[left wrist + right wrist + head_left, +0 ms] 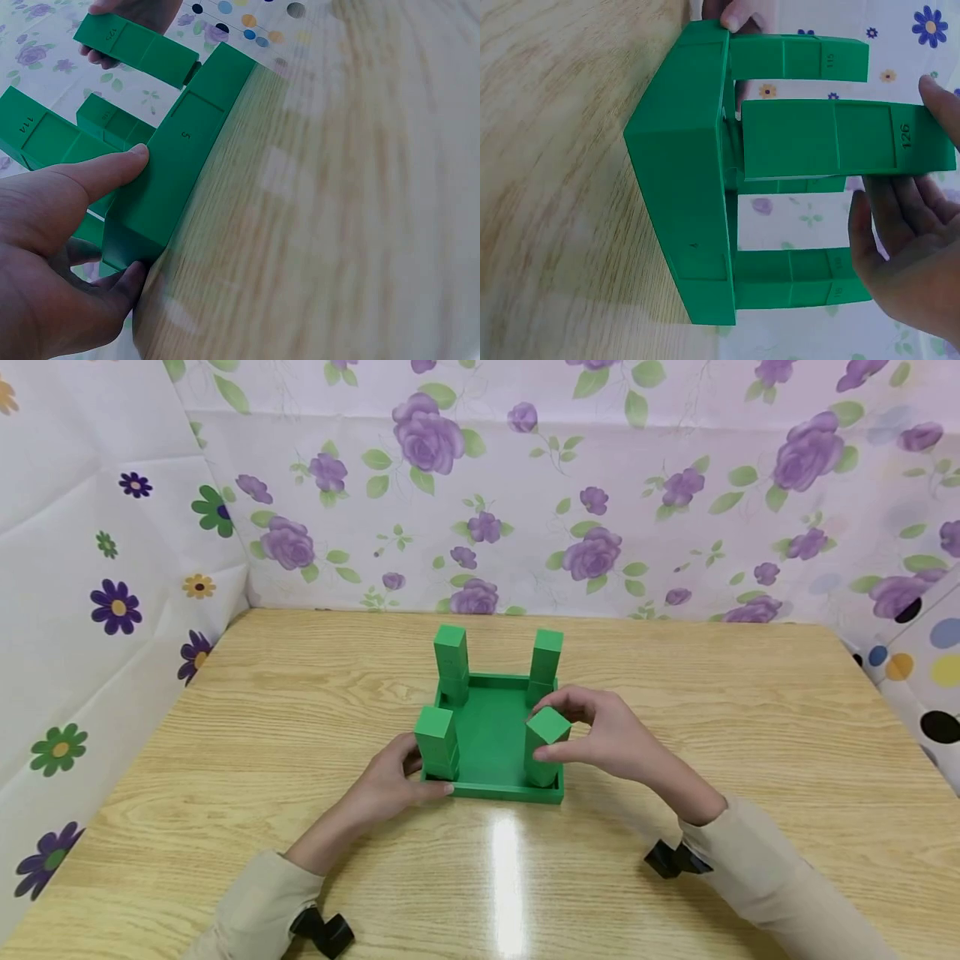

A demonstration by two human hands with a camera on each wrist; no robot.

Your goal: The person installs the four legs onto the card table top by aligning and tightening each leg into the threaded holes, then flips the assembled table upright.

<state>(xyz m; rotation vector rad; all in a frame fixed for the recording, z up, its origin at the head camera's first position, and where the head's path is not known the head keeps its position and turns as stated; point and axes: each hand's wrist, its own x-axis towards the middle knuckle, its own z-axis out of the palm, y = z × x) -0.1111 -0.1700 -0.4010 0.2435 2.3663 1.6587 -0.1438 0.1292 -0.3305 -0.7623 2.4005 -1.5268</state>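
A shallow green tray (491, 739) with raised walls lies on the table, a tall square green post standing at each corner. My left hand (386, 785) grips the tray's near left corner, thumb on the near wall and fingers at the left side, beside the near left post (437, 743). With thumb and fingers, my right hand (611, 735) holds the upper part of the near right post (817, 140), marked 126. That post is turned askew to the tray's walls, and a narrow gap shows at its foot in the right wrist view.
At the back corners stand the far left post (452, 656) and the far right post (547, 656), the latter partly behind my right hand. The wooden table (300, 693) meets a flowered cloth (525, 510) at its back edge. Patterned cloth hangs at both sides too.
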